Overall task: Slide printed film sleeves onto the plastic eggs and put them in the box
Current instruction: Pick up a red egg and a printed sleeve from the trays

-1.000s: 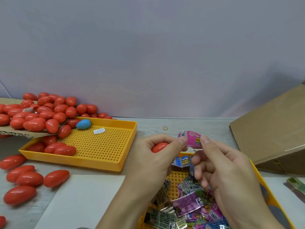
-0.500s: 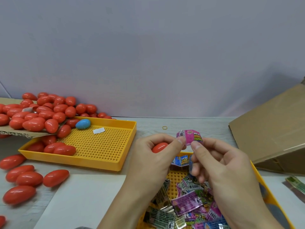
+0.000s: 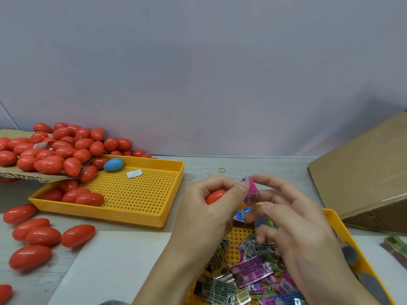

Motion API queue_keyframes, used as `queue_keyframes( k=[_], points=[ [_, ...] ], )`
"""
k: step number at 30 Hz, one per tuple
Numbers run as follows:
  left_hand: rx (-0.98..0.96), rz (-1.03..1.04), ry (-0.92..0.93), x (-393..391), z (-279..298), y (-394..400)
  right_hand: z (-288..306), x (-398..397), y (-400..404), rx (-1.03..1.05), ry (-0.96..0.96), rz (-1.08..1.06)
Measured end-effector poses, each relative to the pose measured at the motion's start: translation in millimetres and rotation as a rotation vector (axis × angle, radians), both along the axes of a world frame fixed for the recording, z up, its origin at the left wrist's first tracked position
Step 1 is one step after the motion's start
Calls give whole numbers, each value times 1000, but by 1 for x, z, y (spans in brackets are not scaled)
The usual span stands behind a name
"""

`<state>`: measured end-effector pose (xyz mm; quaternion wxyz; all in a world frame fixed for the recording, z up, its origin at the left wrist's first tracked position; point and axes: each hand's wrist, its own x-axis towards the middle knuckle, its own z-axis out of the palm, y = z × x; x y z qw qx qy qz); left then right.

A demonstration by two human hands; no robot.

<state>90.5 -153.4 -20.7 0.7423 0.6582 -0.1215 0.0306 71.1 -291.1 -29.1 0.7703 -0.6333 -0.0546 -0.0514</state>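
My left hand [image 3: 209,214] curls round a red plastic egg [image 3: 214,196], and its thumb tip presses the edge of a pink printed film sleeve [image 3: 251,191]. My right hand [image 3: 293,225] pinches the same sleeve from the right with thumb and forefinger. The sleeve stands tilted just right of the egg, not on it. Under both hands a yellow tray [image 3: 334,219] holds several flat printed sleeves [image 3: 253,269]. The tilted cardboard box [image 3: 363,172] stands at the right.
A second yellow perforated tray [image 3: 136,194] at the left holds red eggs [image 3: 88,198], one blue egg [image 3: 113,164] and a white slip. More red eggs [image 3: 55,148] pile on cardboard at far left, several [image 3: 41,236] lie loose on the table. A rubber band [image 3: 222,170] lies behind.
The pink sleeve has turned from lying flat across to standing tilted and opened between my fingers. My right hand's fingers have spread. The egg has stayed in my left hand.
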Motion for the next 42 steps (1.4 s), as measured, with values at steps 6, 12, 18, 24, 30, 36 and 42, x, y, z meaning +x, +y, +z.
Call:
queue_keyframes(
  k=[6, 12, 18, 24, 30, 36, 42],
  points=[
    [-23, -77, 29, -1, -1, 0, 4, -1, -2, 120, 74, 64],
    [5, -116, 26, -1, -1, 1, 10, -2, 0, 189, 94, 60],
    [-38, -85, 41, 0, 0, 0, 8, -1, -1, 138, 114, 62],
    [-12, -36, 56, -1, 0, -1, 10, -1, -2, 213, 105, 41],
    [18, 40, 41, -1, 2, -2, 10, -1, -2, 230, 129, -11],
    [63, 44, 17, -3, 4, -2, 7, 2, -3, 275, 151, -34],
    [91, 41, 11, -1, 2, -1, 7, 1, -4, 255, 141, 1]
  ],
)
